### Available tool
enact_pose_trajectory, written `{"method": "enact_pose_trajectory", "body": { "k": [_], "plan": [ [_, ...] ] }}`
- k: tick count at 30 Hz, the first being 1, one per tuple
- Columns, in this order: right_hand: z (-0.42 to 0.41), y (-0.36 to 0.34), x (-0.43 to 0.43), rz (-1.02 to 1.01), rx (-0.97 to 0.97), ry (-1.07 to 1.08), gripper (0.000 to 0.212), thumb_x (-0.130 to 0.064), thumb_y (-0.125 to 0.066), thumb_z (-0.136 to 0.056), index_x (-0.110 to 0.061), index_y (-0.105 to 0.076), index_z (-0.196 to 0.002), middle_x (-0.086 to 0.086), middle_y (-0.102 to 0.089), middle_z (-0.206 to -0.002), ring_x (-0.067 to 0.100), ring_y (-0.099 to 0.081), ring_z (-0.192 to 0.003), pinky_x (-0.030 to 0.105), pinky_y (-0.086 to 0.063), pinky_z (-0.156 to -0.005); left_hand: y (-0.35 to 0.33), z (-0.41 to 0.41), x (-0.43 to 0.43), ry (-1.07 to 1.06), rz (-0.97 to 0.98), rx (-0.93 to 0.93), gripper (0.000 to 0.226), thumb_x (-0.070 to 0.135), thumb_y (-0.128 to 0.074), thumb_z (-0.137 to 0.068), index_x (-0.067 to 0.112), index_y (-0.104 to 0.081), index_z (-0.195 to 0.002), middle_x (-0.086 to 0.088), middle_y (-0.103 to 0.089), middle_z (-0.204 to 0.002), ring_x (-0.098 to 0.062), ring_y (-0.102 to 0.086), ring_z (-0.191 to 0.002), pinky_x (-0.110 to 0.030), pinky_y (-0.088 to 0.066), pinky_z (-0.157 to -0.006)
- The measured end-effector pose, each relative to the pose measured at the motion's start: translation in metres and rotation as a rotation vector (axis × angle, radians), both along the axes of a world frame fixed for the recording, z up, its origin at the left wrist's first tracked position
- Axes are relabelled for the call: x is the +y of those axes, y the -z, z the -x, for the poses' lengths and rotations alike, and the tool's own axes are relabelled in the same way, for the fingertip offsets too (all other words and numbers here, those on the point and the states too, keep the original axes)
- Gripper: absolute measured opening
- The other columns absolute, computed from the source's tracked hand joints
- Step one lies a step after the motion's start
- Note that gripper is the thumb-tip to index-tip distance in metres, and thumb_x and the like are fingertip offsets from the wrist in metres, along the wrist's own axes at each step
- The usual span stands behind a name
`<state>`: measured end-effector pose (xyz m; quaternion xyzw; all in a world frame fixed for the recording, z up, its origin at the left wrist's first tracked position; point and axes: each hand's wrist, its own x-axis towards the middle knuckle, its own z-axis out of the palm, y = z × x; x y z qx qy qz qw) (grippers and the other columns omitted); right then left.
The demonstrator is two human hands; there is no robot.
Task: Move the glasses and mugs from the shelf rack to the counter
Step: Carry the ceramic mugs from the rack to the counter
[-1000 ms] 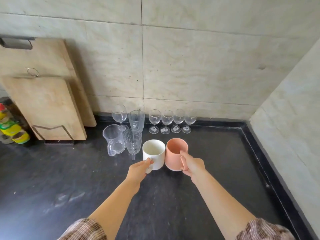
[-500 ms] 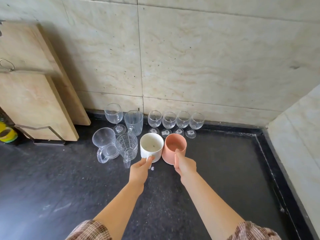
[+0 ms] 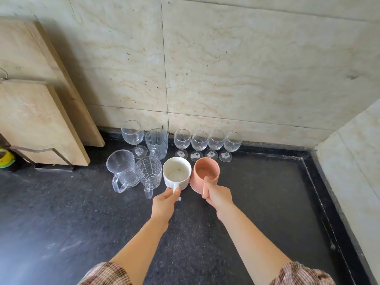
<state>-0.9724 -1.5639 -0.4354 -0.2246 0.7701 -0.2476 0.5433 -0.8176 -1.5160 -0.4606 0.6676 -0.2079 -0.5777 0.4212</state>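
A white mug (image 3: pixel 176 172) and a pink mug (image 3: pixel 203 173) stand side by side on the black counter (image 3: pixel 82 223), touching each other. My left hand (image 3: pixel 165 202) pinches the white mug's handle. My right hand (image 3: pixel 219 197) grips the pink mug's handle. Left of the mugs are two clear glass mugs (image 3: pixel 121 167) (image 3: pixel 148 171). Behind them stand a ribbed tumbler (image 3: pixel 156 143), a large wine glass (image 3: pixel 132 135) and a row of several small wine glasses (image 3: pixel 207 143) along the wall. The shelf rack is out of view.
Two wooden cutting boards (image 3: pixel 35 112) lean against the wall at the left in a metal holder (image 3: pixel 53 161). A yellow-green item (image 3: pixel 5 159) sits at the left edge. Tiled walls close the corner behind and at the right (image 3: pixel 353 157).
Both mugs have moved away from me toward the row of glasses and now rest on the counter. The camera has tilted so the scene sits lower in view.
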Motion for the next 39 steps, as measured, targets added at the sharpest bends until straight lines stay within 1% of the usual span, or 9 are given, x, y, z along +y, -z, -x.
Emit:
{"method": "enact_pose_trajectory", "body": {
  "k": [5, 9, 12, 15, 18, 23, 29, 33, 39],
  "plan": [
    [0.0, -0.002, 0.008, 0.014, 0.043, -0.046, 0.041, -0.061, -0.061, -0.081, -0.021, -0.057, -0.085, -0.002, -0.059, -0.09, 0.022, -0.063, -0.094, 0.034, -0.05, -0.088, -0.001, 0.0, -0.001, 0.016, 0.011, -0.057, 0.029, 0.033, -0.066, -0.087, 0.018, -0.071, -0.112, 0.01, -0.07, -0.108, -0.008, -0.06, -0.102, -0.023, -0.041, -0.085],
    [0.003, -0.001, 0.013, 0.03, 0.048, -0.071, 0.05, -0.062, -0.06, -0.081, -0.017, -0.06, -0.101, 0.002, -0.062, -0.101, 0.023, -0.064, -0.096, 0.034, -0.051, -0.089, -0.006, -0.004, -0.001, 0.141, 0.004, -0.161, 0.012, 0.033, -0.06, -0.09, 0.028, -0.07, -0.086, 0.002, -0.061, -0.08, -0.012, -0.049, -0.073, -0.019, -0.037, -0.06],
    [0.003, -0.001, 0.013, 0.036, 0.071, -0.094, 0.049, -0.062, -0.058, -0.083, -0.017, -0.06, -0.103, 0.0, -0.061, -0.099, 0.022, -0.063, -0.094, 0.034, -0.052, -0.088, -0.01, -0.006, 0.001, 0.236, 0.013, -0.262, 0.024, 0.03, -0.055, -0.092, 0.012, -0.065, -0.08, -0.001, -0.045, -0.064, -0.011, -0.036, -0.057, -0.021, -0.028, -0.051],
    [-0.002, -0.001, 0.016, 0.089, 0.13, -0.138, 0.035, -0.058, -0.056, -0.087, -0.024, -0.057, -0.077, -0.005, -0.057, -0.08, 0.015, -0.059, -0.077, 0.036, -0.053, -0.089, -0.015, -0.005, 0.006, 0.246, 0.022, -0.334, 0.034, 0.03, -0.052, -0.093, -0.001, -0.06, -0.079, 0.009, -0.032, -0.048, -0.008, -0.024, -0.041, -0.018, -0.023, -0.042],
    [-0.002, 0.0, 0.025, 0.172, 0.259, -0.226, 0.033, -0.049, -0.053, -0.091, -0.024, -0.057, -0.069, -0.005, -0.06, -0.078, 0.016, -0.059, -0.075, 0.038, -0.053, -0.083, -0.023, -0.004, 0.015, 0.255, 0.044, -0.381, 0.023, 0.033, -0.052, -0.093, 0.017, -0.06, -0.078, 0.007, -0.054, -0.065, -0.012, -0.042, -0.054, -0.024, -0.035, -0.055],
    [-0.013, -0.008, 0.049, 0.391, 0.454, -0.185, 0.024, -0.039, -0.055, -0.092, -0.015, -0.059, -0.093, 0.0, -0.061, -0.098, 0.015, -0.057, -0.082, 0.027, -0.042, -0.069, -0.042, -0.019, 0.041, 0.244, 0.014, -0.453, 0.031, 0.027, -0.049, -0.095, 0.021, -0.061, -0.123, -0.001, -0.065, -0.12, -0.011, -0.059, -0.089, -0.021, -0.043, -0.069],
    [-0.059, -0.035, 0.086, 0.551, 0.349, -0.419, 0.014, -0.023, -0.063, -0.089, -0.016, -0.053, -0.096, -0.002, -0.057, -0.093, 0.018, -0.056, -0.086, 0.028, -0.04, -0.072, -0.07, -0.064, 0.087, 0.217, 0.021, -0.55, 0.031, 0.028, -0.045, -0.095, 0.021, -0.061, -0.122, -0.002, -0.064, -0.116, -0.016, -0.061, -0.094, -0.025, -0.048, -0.069],
    [-0.11, -0.051, 0.123, 0.613, 0.309, -0.608, 0.023, -0.024, -0.061, -0.089, -0.01, -0.058, -0.107, 0.0, -0.057, -0.105, 0.016, -0.056, -0.092, 0.025, -0.039, -0.077, -0.082, -0.109, 0.139, 0.142, 0.012, -0.624, 0.029, 0.029, -0.043, -0.093, 0.026, -0.062, -0.115, 0.004, -0.064, -0.106, -0.011, -0.059, -0.071, -0.02, -0.043, -0.048],
    [-0.203, -0.076, 0.217, 0.7, 0.28, -0.891, 0.023, -0.029, -0.06, -0.089, -0.013, -0.057, -0.105, 0.001, -0.056, -0.111, 0.014, -0.054, -0.086, 0.025, -0.038, -0.075, -0.102, -0.188, 0.263, 0.018, 0.003, -0.807, 0.032, 0.031, -0.043, -0.093, 0.025, -0.061, -0.118, 0.006, -0.067, -0.099, -0.008, -0.061, -0.062, -0.019, -0.042, -0.049]
  ]
}}
